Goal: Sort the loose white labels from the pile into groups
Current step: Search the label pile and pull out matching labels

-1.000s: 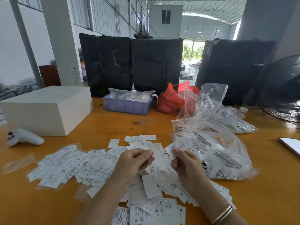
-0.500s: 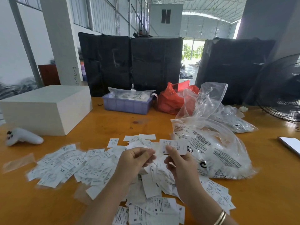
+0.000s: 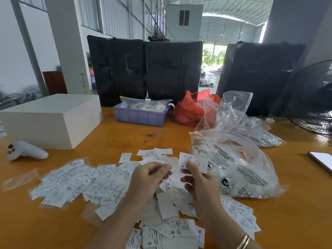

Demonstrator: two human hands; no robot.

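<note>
A pile of loose white labels [image 3: 168, 200] lies on the orange table [image 3: 296, 212] in front of me. A spread of labels [image 3: 77, 182] with size marks such as XXL and XL covers the table to the left. More labels [image 3: 167, 234] lie at the near edge. My right hand [image 3: 199, 184] holds a white label [image 3: 195, 161] marked S up above the pile, pinched under the thumb. My left hand [image 3: 150, 178] hovers beside it with fingers curled together; I cannot tell if it holds anything.
A clear printed plastic bag [image 3: 239, 169] of white material lies right of the pile, with more bags [image 3: 258, 132] behind. Farther back are a purple tray [image 3: 142, 116], a red bag [image 3: 188, 110], a white box [image 3: 50, 119], a white controller [image 3: 27, 150], a fan [image 3: 312, 101] and a phone [image 3: 321, 159].
My right hand lifted a label out of the pile and raised it, turning its printed face toward me. My left hand stayed close by, barely moving.
</note>
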